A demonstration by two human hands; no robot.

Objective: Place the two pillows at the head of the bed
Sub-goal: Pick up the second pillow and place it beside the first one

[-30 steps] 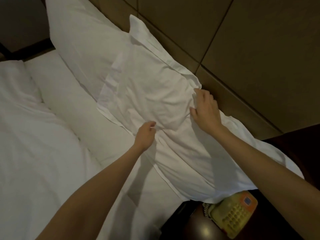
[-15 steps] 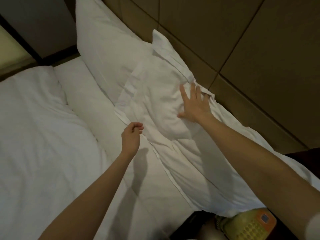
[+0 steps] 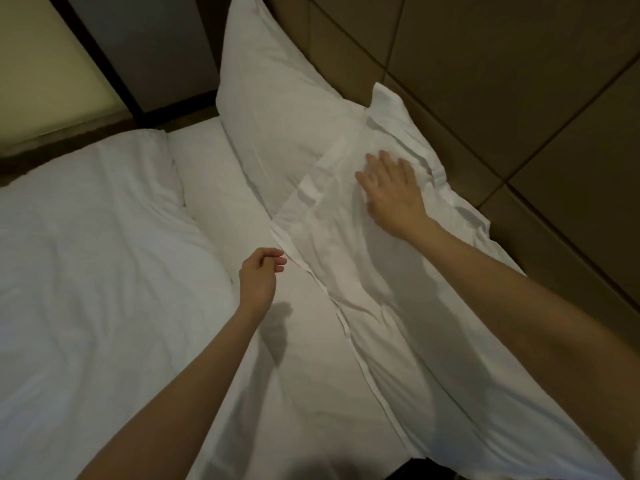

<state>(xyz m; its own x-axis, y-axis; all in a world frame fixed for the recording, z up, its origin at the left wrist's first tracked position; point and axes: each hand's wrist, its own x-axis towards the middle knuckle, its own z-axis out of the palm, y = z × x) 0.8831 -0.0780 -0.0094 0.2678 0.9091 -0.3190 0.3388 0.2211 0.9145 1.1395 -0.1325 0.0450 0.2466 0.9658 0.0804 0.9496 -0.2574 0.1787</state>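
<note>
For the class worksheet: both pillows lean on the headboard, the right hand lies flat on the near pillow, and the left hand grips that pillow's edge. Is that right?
Not quite. In the head view the left hand is loosely curled above the sheet, gripping nothing. The rest holds: both pillows lean on the headboard, and the right hand lies flat on the near pillow.

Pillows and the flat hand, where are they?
Near pillow (image 3: 433, 358), head view, on its rumpled middle.
Far pillow (image 3: 277, 109), head view, on its smooth face.
Right hand (image 3: 393, 194), head view, on its back.
</note>
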